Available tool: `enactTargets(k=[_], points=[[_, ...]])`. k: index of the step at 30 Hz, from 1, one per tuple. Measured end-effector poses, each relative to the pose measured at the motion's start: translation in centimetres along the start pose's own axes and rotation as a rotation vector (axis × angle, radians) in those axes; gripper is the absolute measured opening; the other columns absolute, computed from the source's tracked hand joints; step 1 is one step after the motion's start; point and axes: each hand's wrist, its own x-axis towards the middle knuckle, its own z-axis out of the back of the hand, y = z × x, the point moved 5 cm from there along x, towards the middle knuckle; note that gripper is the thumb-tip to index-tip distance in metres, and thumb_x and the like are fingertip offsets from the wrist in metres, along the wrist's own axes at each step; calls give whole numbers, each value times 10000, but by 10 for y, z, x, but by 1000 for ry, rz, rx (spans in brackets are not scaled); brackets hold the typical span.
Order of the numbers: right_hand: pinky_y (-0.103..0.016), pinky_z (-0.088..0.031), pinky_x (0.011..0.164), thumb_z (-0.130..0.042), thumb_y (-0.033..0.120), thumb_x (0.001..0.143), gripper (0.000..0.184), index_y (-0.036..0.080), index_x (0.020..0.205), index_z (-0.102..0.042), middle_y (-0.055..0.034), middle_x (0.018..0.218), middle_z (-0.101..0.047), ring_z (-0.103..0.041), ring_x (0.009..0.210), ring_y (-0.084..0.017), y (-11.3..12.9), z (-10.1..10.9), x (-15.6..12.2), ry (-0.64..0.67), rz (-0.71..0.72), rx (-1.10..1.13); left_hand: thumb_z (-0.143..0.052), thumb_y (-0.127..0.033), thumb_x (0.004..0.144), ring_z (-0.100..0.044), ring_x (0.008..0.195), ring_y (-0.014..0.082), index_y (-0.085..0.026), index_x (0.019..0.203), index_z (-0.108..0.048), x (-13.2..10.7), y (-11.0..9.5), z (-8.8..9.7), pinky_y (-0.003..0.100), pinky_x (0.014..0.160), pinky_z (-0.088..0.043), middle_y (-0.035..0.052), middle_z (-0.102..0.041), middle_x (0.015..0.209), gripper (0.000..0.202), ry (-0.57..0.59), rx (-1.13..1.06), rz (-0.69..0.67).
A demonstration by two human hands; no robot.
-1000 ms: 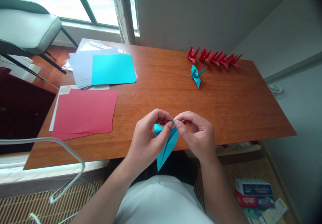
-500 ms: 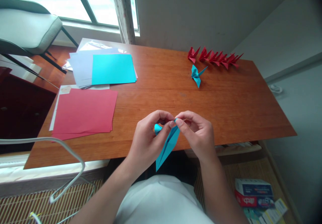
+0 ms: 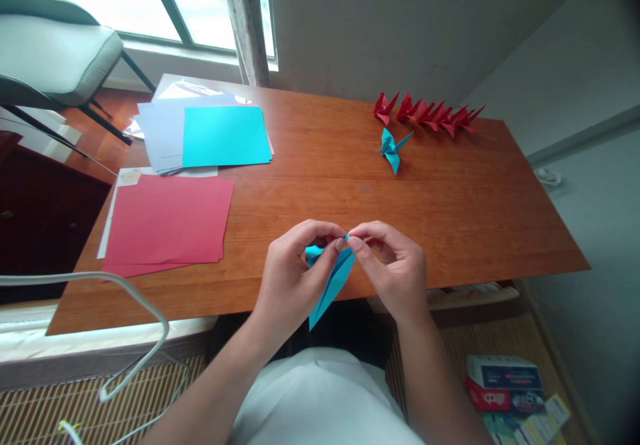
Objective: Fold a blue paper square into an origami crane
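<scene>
A partly folded blue origami paper (image 3: 331, 290) hangs over the front edge of the table, pinched at its upper tip by both hands. My left hand (image 3: 303, 265) is closed on it with thumb and forefinger. Fingertip to fingertip beside it, my right hand (image 3: 390, 265) pinches the same small tip. Part of the paper is hidden behind the left fingers. Farther back stands a finished blue paper crane (image 3: 391, 150), in front of a row of several red paper cranes (image 3: 430, 115).
Red paper sheets (image 3: 170, 222) lie at the left of the wooden table (image 3: 310, 178). Behind them, a blue sheet (image 3: 226, 136) tops a pile of pale paper (image 3: 163, 135). A white cable (image 3: 145, 305) loops at lower left; boxes (image 3: 505, 385) sit at lower right.
Both hands keep their pinch at nearly the same spot. The blue origami paper has tilted slightly, its lower point rising a little.
</scene>
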Motion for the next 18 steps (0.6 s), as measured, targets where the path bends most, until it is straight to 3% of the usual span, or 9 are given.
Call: enactTargets(k=[18], points=[[-301,-572,681,-717,330,875,87,254,870,-761,-16,841,-755,-701,742,-177,0,-1,-3,-45,-45,-8,-693,-266,894,-703,821,193,-189,890,-718,-1,-2,0,289,722,-559,61,-747,879,81,-15,-22,-8]])
